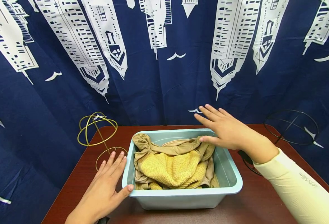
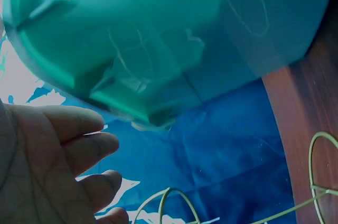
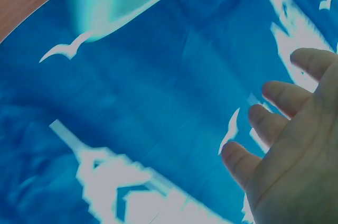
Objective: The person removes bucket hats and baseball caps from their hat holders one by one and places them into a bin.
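A light blue plastic tub stands on the table, holding a yellow knit garment and a tan cloth bunched around it. My left hand is at the tub's left side, fingers extended, with the thumb at the near left corner of the rim. In the left wrist view its fingers are beside the tub's wall. Above the tub's far right corner is my right hand, palm down with fingers spread. Only the curtain shows beyond its fingers in the right wrist view. Neither hand grips anything.
A gold wire stand is on the left, behind my left hand. To the right stands a black wire stand, its base partly behind my right forearm. The reddish-brown table ends at a navy curtain with white building prints.
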`<state>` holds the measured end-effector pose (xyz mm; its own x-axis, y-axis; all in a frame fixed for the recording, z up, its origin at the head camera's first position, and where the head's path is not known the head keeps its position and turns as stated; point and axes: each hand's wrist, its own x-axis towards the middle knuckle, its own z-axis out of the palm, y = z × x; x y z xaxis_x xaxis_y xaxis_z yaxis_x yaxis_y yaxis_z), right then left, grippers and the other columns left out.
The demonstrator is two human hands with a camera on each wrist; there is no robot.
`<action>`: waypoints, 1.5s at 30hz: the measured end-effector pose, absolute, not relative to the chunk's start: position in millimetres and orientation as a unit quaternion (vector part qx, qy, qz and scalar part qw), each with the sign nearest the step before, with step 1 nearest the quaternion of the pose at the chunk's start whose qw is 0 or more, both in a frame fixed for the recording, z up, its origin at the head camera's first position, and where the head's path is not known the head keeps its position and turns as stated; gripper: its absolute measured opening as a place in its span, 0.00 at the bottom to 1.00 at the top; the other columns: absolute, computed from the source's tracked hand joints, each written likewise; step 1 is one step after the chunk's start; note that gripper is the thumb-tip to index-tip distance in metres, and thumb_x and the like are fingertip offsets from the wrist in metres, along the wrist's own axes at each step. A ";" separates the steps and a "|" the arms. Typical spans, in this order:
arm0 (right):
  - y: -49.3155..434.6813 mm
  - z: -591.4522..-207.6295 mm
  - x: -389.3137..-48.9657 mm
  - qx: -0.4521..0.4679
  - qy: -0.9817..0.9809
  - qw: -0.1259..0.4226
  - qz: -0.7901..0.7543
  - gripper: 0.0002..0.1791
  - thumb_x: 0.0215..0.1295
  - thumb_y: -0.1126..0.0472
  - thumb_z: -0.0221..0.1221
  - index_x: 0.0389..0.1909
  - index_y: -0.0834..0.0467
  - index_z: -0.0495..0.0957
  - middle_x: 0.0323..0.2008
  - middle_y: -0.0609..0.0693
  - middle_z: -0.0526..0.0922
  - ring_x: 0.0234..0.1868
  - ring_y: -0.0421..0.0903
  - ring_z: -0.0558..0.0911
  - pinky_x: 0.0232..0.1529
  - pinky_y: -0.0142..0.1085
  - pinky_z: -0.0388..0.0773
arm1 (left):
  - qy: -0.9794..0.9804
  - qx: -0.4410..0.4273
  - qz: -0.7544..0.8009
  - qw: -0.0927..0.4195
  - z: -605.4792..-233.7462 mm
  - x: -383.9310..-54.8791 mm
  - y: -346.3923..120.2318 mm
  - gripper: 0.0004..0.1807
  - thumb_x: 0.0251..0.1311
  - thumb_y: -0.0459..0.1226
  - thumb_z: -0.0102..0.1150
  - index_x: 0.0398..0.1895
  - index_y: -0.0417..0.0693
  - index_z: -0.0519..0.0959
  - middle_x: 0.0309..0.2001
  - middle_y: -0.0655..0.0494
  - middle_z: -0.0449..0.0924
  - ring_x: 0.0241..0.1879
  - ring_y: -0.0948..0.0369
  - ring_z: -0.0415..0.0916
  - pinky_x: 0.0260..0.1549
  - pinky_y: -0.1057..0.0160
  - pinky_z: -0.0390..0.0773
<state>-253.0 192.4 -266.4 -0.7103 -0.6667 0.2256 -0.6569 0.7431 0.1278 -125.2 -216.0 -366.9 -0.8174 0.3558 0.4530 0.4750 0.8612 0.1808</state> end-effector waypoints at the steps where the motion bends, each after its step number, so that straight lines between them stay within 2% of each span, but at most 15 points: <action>1: 182.1 -264.5 -255.4 0.376 -0.917 0.128 -0.028 0.45 0.68 0.32 0.51 0.77 0.53 0.56 0.77 0.58 0.51 0.78 0.57 0.46 0.71 0.61 0.49 | -0.943 -0.222 -0.140 0.206 -368.0 -125.1 -214.5 0.44 0.61 0.57 0.61 0.74 0.44 0.63 0.76 0.51 0.55 0.76 0.49 0.47 0.72 0.47 0.47; 5: 139.9 -260.0 -263.0 0.442 -0.889 0.112 -0.047 0.45 0.68 0.32 0.52 0.77 0.53 0.57 0.77 0.57 0.51 0.78 0.56 0.48 0.71 0.60 0.50 | -0.939 -0.232 -0.126 0.222 -372.4 -126.9 -212.3 0.46 0.58 0.58 0.63 0.73 0.40 0.65 0.75 0.49 0.58 0.75 0.47 0.50 0.73 0.51 0.43; 10: 85.3 -263.7 -275.2 0.514 -0.853 0.067 -0.065 0.45 0.69 0.32 0.50 0.79 0.52 0.52 0.78 0.55 0.49 0.78 0.53 0.47 0.73 0.56 0.50 | -0.929 -0.245 -0.121 0.249 -374.2 -130.9 -214.1 0.46 0.55 0.57 0.65 0.71 0.38 0.67 0.73 0.47 0.63 0.74 0.46 0.53 0.74 0.55 0.40; 14: 49.8 -273.8 -285.2 0.544 -0.836 0.025 -0.063 0.47 0.69 0.30 0.47 0.80 0.48 0.45 0.79 0.51 0.43 0.78 0.50 0.43 0.74 0.52 0.48 | -0.928 -0.245 -0.121 0.254 -375.1 -132.2 -214.2 0.46 0.55 0.57 0.65 0.71 0.38 0.67 0.72 0.46 0.64 0.74 0.47 0.53 0.73 0.51 0.45; 17: 33.6 -284.9 -290.7 0.565 -0.823 0.013 -0.058 0.47 0.68 0.28 0.44 0.80 0.46 0.44 0.79 0.49 0.42 0.78 0.48 0.42 0.74 0.51 0.47 | -0.930 -0.244 -0.120 0.249 -376.1 -131.7 -212.8 0.45 0.56 0.57 0.64 0.71 0.39 0.66 0.72 0.46 0.64 0.74 0.48 0.52 0.73 0.50 0.46; 22: 26.1 -303.4 -295.2 0.604 -0.795 0.007 -0.056 0.48 0.68 0.26 0.42 0.80 0.46 0.42 0.79 0.47 0.44 0.78 0.47 0.42 0.75 0.49 0.47 | -0.930 -0.247 -0.114 0.248 -376.4 -130.6 -210.7 0.45 0.57 0.56 0.64 0.72 0.38 0.66 0.72 0.46 0.64 0.74 0.47 0.53 0.73 0.49 0.46; 29: 29.3 -316.2 -295.7 0.643 -0.763 0.031 -0.053 0.48 0.69 0.29 0.45 0.80 0.52 0.43 0.79 0.49 0.46 0.78 0.48 0.43 0.75 0.44 0.46 | -0.932 -0.244 -0.107 0.246 -374.4 -131.5 -211.4 0.45 0.57 0.57 0.63 0.71 0.38 0.66 0.72 0.46 0.63 0.74 0.46 0.54 0.71 0.45 0.50; 38: 29.2 -337.9 -286.4 0.606 -0.786 -0.001 -0.118 0.47 0.70 0.28 0.37 0.80 0.48 0.37 0.79 0.46 0.37 0.78 0.49 0.34 0.75 0.48 0.45 | -0.933 -0.238 -0.113 0.245 -377.7 -131.0 -212.3 0.45 0.56 0.57 0.64 0.71 0.38 0.67 0.71 0.45 0.65 0.74 0.47 0.54 0.72 0.48 0.46; 45: 27.9 -351.5 -280.0 0.585 -0.793 -0.033 -0.171 0.45 0.72 0.29 0.34 0.80 0.50 0.37 0.79 0.46 0.39 0.78 0.51 0.36 0.75 0.38 0.42 | -0.935 -0.244 -0.095 0.238 -375.0 -133.5 -210.7 0.45 0.57 0.58 0.62 0.71 0.39 0.67 0.72 0.46 0.63 0.74 0.47 0.52 0.71 0.45 0.49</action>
